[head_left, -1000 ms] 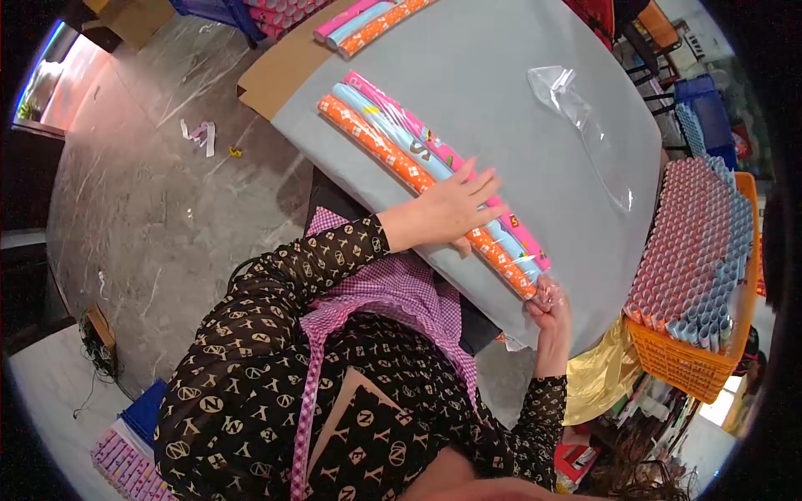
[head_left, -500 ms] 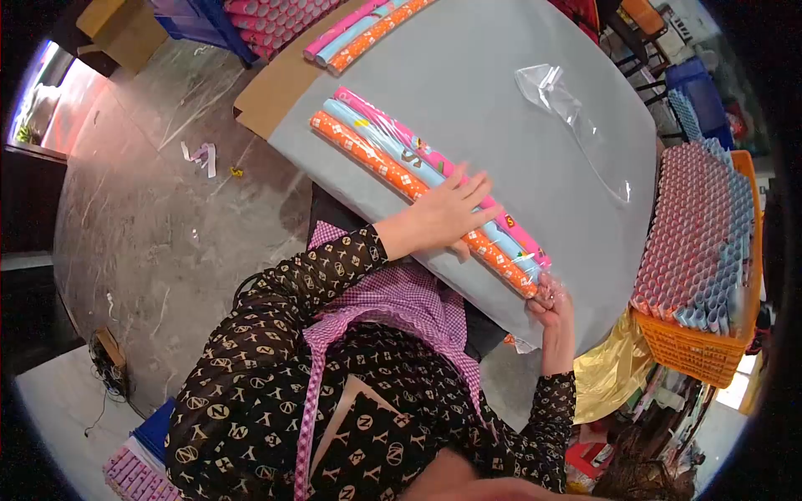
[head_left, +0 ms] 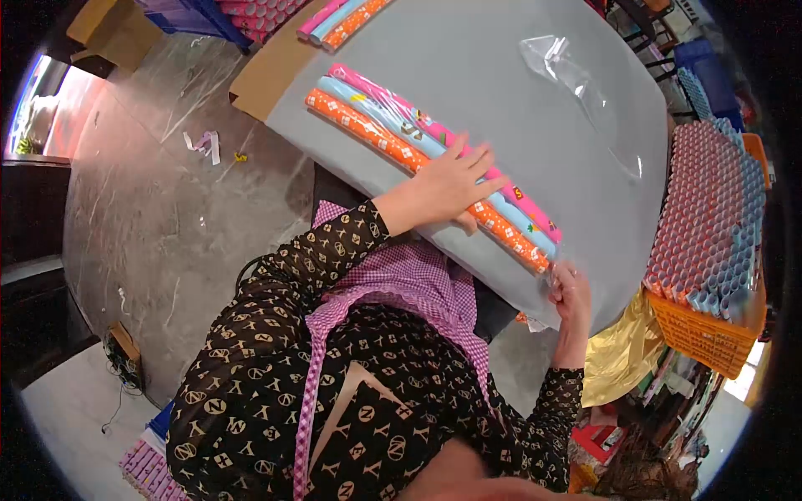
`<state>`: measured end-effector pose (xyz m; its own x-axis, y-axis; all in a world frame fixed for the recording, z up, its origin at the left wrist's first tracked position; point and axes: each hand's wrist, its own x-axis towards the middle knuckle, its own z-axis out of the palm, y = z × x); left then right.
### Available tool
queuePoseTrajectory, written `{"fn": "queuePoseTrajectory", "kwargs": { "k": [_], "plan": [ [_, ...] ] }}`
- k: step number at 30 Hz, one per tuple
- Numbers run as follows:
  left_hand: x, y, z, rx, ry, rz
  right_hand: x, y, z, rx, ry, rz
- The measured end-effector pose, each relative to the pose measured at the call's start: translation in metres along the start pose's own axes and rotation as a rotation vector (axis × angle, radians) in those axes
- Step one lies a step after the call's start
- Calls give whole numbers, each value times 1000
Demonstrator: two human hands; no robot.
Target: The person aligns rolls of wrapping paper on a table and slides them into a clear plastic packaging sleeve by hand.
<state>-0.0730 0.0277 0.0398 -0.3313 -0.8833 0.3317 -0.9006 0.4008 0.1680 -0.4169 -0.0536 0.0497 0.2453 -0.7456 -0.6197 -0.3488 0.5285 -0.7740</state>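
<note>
Three wrapping paper rolls lie side by side on the grey table: a pink roll [head_left: 522,199], a light blue roll [head_left: 393,123] and an orange roll [head_left: 359,121] with white patterns. Shiny clear plastic film appears to enclose them. My left hand [head_left: 447,188] rests across their middle, fingers spread over the top and thumb on the near side. At their right end, my right hand [head_left: 571,290] is closed in a pinch on the clear plastic film [head_left: 555,269] that extends past the rolls. Its fingertips are partly blurred.
The grey table [head_left: 493,92] also carries an empty clear plastic sleeve [head_left: 576,83] and another set of rolls [head_left: 342,25] at the far left. An orange basket [head_left: 702,334] packed with upright rolls stands at the right. Gold foil [head_left: 618,359] hangs below it.
My right hand has moved slightly away from the roll ends, its fingers still pinched on the film. My left hand stays on the rolls. The whole view has shifted a little.
</note>
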Motion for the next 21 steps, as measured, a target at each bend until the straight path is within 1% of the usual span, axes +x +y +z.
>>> {"fn": "queuePoseTrajectory", "kwargs": {
  "k": [1,5,7,8,10,11,13,14,15,16,17,19,20,21],
  "plan": [
    [0,1,-1,-13,-24,-10,-1,1,-3,-27,-74,-18],
    [-1,1,-1,-29,-39,-20,-2,3,-6,-36,-77,-24],
    [-1,2,-2,-13,-53,-19,-1,1,-11,-122,-149,-28],
    [-1,2,-2,-17,-41,-19,-2,-1,-10,-120,-151,-24],
    [-2,2,-3,-28,-36,-18,-4,-7,-6,-258,-129,15],
    [-2,2,-2,-16,-58,-22,-4,-9,-6,-254,-125,26],
    [2,2,-3,32,-118,-28,-3,-9,-8,-428,-149,-17],
    [2,1,-2,-1,-129,-8,3,-3,-14,-403,-211,-44],
    [0,0,1,18,-89,-1,8,4,-22,-375,-264,-63],
    [0,-1,5,34,-46,9,6,0,-20,-453,-221,-36],
    [0,-1,6,-14,-55,45,0,-8,-13,-530,-176,-3],
    [0,-3,8,21,-42,-4,-13,-20,5,-422,-170,-3],
    [1,-2,9,-6,-44,29,-13,-17,7,-408,-135,18],
    [1,-1,9,27,-39,15,-12,-14,10,-390,-128,16]
  ]
}}
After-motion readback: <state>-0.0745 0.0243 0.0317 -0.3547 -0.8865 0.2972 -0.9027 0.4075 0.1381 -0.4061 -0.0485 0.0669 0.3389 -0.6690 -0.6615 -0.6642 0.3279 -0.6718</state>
